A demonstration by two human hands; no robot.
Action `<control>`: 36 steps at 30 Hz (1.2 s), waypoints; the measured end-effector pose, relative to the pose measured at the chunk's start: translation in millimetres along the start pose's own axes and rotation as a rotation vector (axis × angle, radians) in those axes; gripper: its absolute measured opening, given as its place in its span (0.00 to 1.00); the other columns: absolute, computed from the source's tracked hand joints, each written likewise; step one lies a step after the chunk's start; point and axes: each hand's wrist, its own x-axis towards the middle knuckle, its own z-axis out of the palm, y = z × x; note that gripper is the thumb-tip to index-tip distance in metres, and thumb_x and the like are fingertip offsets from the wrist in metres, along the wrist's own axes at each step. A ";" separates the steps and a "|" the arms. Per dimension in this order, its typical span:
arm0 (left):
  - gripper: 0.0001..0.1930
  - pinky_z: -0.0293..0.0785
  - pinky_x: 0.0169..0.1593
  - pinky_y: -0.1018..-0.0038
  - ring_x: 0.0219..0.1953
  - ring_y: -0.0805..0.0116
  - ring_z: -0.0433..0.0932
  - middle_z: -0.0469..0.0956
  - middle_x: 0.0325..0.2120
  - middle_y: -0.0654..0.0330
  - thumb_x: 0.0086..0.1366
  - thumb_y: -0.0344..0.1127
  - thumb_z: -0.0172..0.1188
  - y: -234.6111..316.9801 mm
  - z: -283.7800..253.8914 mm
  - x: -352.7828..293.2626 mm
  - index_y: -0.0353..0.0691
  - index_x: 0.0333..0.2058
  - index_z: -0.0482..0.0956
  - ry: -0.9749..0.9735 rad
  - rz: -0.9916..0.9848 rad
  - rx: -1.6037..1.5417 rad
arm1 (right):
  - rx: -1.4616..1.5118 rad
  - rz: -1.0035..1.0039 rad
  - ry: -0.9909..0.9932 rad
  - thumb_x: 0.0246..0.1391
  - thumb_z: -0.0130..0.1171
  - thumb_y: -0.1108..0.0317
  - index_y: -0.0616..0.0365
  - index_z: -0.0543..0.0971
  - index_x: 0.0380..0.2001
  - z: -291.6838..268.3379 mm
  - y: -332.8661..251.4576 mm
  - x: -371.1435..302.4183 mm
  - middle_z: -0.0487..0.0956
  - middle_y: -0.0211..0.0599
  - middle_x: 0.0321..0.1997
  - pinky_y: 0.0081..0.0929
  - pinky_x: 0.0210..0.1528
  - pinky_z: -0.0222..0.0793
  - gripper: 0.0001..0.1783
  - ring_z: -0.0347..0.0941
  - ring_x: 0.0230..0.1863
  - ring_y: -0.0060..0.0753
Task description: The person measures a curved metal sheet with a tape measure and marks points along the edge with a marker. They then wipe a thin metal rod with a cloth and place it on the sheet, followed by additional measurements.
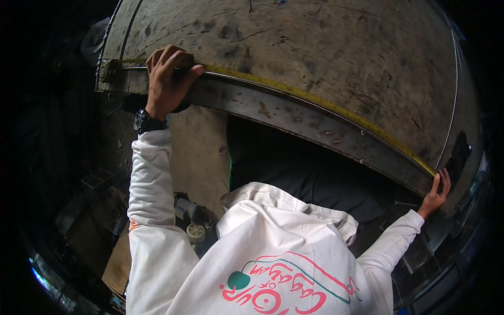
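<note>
A yellow tape measure (pixel 310 98) is drawn out along the near edge of a worn wooden workbench (pixel 315 42). Its dark case (pixel 108 71) rests at the bench's left corner. Beside the blade runs a thin metal rod (pixel 241 79). My left hand (pixel 170 76), with a black watch on the wrist, curls over the blade and rod near the case, its thumb pointing right. At the far right end, my right hand (pixel 436 193) pinches the blade's tip at the bench corner. What lies under the left fingers is hidden.
A metal angle bar (pixel 294 115) with rusty spots and bolts fronts the bench. Thin rods lie along the bench's left side (pixel 128 31) and right side (pixel 455 94). Below, a motor-like machine (pixel 195 231) and a brown board (pixel 116 265) stand at the left.
</note>
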 end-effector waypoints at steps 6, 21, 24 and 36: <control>0.10 0.62 0.59 0.61 0.49 0.55 0.75 0.80 0.41 0.60 0.64 0.41 0.67 33.4 7.1 9.1 0.45 0.40 0.84 -0.034 0.050 -0.131 | 0.006 0.005 -0.003 0.65 0.65 0.68 0.62 0.86 0.46 -0.9 -1.6 0.5 0.81 0.43 0.58 0.33 0.66 0.66 0.11 0.76 0.60 0.39; 0.08 0.63 0.54 0.62 0.45 0.59 0.74 0.79 0.36 0.64 0.61 0.40 0.71 53.2 14.2 18.1 0.46 0.37 0.86 -0.112 0.029 -0.195 | -0.018 -0.006 0.009 0.65 0.63 0.68 0.62 0.86 0.46 1.7 -4.0 1.5 0.82 0.42 0.58 0.34 0.66 0.66 0.11 0.75 0.61 0.37; 0.09 0.63 0.54 0.62 0.45 0.58 0.73 0.79 0.36 0.63 0.61 0.41 0.71 52.9 14.5 19.0 0.46 0.37 0.86 -0.132 0.013 -0.187 | -0.028 -0.005 0.006 0.66 0.63 0.68 0.62 0.86 0.46 1.6 -5.2 1.0 0.82 0.42 0.58 0.33 0.65 0.66 0.11 0.76 0.60 0.37; 0.09 0.63 0.53 0.63 0.44 0.59 0.73 0.77 0.34 0.63 0.62 0.42 0.71 52.7 14.7 19.8 0.45 0.36 0.86 -0.165 -0.019 -0.209 | -0.012 0.010 0.019 0.64 0.65 0.67 0.61 0.86 0.45 2.1 -9.7 2.5 0.82 0.42 0.57 0.35 0.66 0.66 0.11 0.76 0.60 0.39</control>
